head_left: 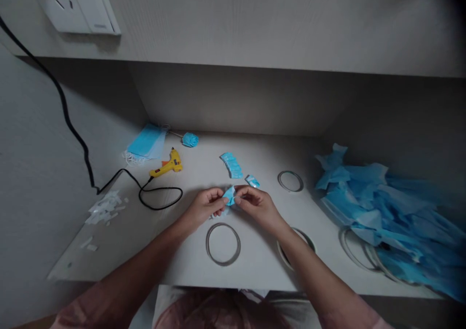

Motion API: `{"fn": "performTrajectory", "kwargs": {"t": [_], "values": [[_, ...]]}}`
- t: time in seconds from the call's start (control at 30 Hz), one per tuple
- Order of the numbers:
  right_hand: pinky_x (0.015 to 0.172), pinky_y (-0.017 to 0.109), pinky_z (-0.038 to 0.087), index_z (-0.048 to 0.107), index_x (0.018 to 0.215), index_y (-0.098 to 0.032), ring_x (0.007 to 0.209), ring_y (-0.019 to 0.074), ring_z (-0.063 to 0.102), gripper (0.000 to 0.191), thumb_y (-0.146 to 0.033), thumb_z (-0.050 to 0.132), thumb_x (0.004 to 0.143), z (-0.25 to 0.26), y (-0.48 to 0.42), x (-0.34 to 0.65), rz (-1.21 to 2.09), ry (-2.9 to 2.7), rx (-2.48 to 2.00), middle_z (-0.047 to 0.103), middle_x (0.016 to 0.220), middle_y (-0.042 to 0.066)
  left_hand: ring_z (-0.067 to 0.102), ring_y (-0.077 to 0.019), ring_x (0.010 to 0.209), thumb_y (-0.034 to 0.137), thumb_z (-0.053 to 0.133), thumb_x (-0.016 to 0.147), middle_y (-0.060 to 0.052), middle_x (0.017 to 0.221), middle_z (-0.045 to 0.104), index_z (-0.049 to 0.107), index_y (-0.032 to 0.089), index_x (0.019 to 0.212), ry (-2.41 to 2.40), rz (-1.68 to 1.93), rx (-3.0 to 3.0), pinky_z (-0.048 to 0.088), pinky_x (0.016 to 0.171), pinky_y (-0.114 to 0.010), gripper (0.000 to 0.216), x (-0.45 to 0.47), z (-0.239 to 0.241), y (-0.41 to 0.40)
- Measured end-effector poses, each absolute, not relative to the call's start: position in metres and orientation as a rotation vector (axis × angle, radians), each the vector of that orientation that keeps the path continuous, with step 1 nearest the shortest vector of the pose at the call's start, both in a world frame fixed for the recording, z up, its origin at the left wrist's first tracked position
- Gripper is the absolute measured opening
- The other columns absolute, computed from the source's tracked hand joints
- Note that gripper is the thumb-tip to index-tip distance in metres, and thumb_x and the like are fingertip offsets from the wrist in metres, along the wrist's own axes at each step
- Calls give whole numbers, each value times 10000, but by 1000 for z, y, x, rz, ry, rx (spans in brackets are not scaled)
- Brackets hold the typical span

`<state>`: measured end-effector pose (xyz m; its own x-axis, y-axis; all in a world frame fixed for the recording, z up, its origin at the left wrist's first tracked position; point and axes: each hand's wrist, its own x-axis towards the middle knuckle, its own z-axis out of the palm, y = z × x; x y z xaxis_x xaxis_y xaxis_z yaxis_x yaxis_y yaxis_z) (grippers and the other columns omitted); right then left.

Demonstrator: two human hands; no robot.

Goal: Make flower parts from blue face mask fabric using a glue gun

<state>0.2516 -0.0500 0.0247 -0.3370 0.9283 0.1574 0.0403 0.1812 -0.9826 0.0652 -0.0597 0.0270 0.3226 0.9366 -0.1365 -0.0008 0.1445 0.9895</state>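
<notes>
Between my two hands is a small folded piece of blue mask fabric, held a little above the white desk. The fingers of my left hand pinch its left side. My right hand grips its right edge with thumb and forefinger. Just beyond my fingers lie a fanned row of folded blue pieces and a smaller folded blue piece. A coil of wire rests on the desk in front of my hands. Some pale scraps show partly under my left hand.
At the back left are a yellow glue gun with a black cord, face masks and a blue fabric rose. White scraps lie left. A heap of blue fabric fills the right side, near more wire coils. A shelf overhangs the desk.
</notes>
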Motion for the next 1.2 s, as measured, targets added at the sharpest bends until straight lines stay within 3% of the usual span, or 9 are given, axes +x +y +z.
{"fn": "performTrajectory", "kwargs": {"t": [0.07, 0.17, 0.27, 0.4, 0.7, 1.2], "values": [[684, 259, 435, 611, 788, -181, 704, 122, 547, 220, -384, 695, 781, 23, -50, 251, 1355, -1537, -949, 610, 767, 5, 432, -72, 501, 472, 659, 708, 43, 567, 503, 491, 167, 674, 1014, 872, 1219, 340, 506, -217, 350, 65, 26, -60], [607, 234, 394, 596, 1017, -193, 635, 99, 490, 316, -368, 699, 776, 21, -50, 250, 1442, -1480, -909, 559, 721, -30, 432, -71, 506, 467, 668, 705, 45, 570, 499, 500, 166, 680, 1003, 862, 1218, 339, 510, -214, 345, 65, 25, -59], [589, 231, 362, 524, 1259, -201, 610, 87, 444, 520, -318, 690, 780, 20, -50, 251, 1471, -1471, -891, 503, 709, -52, 444, -73, 516, 467, 674, 705, 41, 577, 503, 502, 167, 675, 984, 850, 1227, 344, 516, -215, 347, 65, 24, -59], [629, 252, 369, 452, 1386, -203, 631, 92, 441, 636, -306, 669, 796, 19, -51, 251, 1482, -1482, -866, 482, 718, -51, 470, -84, 534, 474, 659, 717, 25, 597, 536, 519, 161, 684, 989, 835, 1222, 378, 548, -229, 344, 66, 30, -62], [689, 262, 371, 505, 1360, -182, 690, 98, 436, 588, -320, 666, 812, 15, -51, 253, 1474, -1501, -855, 469, 761, -34, 486, -91, 554, 472, 634, 753, 9, 616, 558, 534, 152, 708, 970, 837, 1238, 389, 570, -236, 338, 65, 33, -63], [648, 256, 397, 560, 1318, -216, 669, 101, 452, 531, -342, 664, 812, 19, -53, 253, 1447, -1547, -878, 489, 746, -29, 480, -78, 503, 455, 644, 741, 15, 601, 554, 514, 157, 675, 992, 801, 1226, 372, 511, -223, 332, 66, 28, -63]]}}
